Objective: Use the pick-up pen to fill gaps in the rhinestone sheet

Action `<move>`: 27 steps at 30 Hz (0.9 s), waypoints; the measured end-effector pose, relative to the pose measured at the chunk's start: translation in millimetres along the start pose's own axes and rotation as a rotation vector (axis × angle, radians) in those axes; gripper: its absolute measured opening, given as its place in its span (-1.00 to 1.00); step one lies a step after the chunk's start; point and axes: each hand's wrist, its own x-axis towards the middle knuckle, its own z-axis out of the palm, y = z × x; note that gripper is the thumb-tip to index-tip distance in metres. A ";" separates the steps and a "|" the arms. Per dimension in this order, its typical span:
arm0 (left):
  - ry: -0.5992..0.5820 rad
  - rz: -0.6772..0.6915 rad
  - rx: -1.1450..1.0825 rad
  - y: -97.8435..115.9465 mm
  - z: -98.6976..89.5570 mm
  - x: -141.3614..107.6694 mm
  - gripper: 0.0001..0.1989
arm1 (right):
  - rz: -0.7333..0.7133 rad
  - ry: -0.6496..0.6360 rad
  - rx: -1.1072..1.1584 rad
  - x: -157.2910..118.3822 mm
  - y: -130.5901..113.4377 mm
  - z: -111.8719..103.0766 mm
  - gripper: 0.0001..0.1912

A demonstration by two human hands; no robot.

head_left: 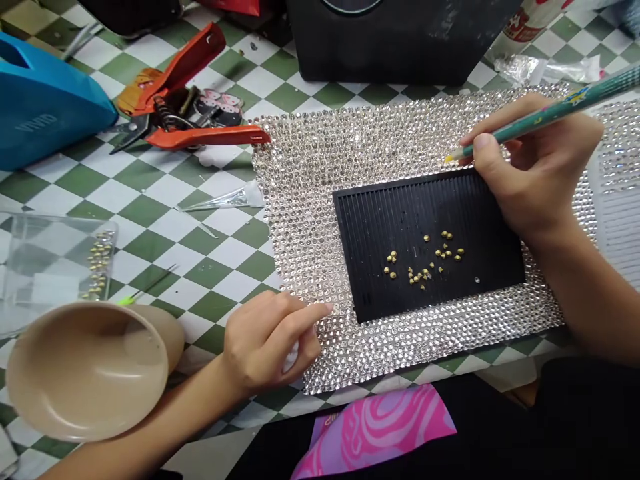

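Observation:
My right hand (535, 160) grips a green patterned pencil (545, 120). Its yellow tip hovers over or touches the rhinestone mat (305, 167), just beyond the far edge of a black ridged tray (430, 200); which of the two, I cannot tell. Several small gold-backed rhinestones (423, 275) lie scattered on that tray, which rests on the mat. My left hand (273, 340) is curled at the mat's near left corner, its index fingertip on the stones. Something small and white (291, 357) shows between its folded fingers, mostly hidden.
Left of the mat are red-handled pruning shears (210, 137), a clear box (50, 253) with more stones, tweezers (150, 285) and a beige cup (90, 373) lying on its side. A blue container (50, 107) and a black box (395, 40) stand farther back on the checkered tablecloth (225, 247).

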 end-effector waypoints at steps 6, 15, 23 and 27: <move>0.018 0.009 0.002 0.2 1.7 0.3 -0.72 | 0.030 0.000 -0.008 -0.5 -3.0 -0.3 -0.90; 0.018 0.012 0.006 -0.1 1.4 -1.6 -0.76 | 0.079 0.024 -0.001 2.2 -0.9 0.4 -0.91; 0.017 0.014 0.006 0.1 1.9 -1.3 -0.75 | 0.053 0.005 0.008 1.8 -0.4 0.0 -0.92; 0.020 0.020 0.011 -0.2 2.1 -1.5 -0.75 | 0.044 0.000 0.014 1.6 0.9 0.1 -0.92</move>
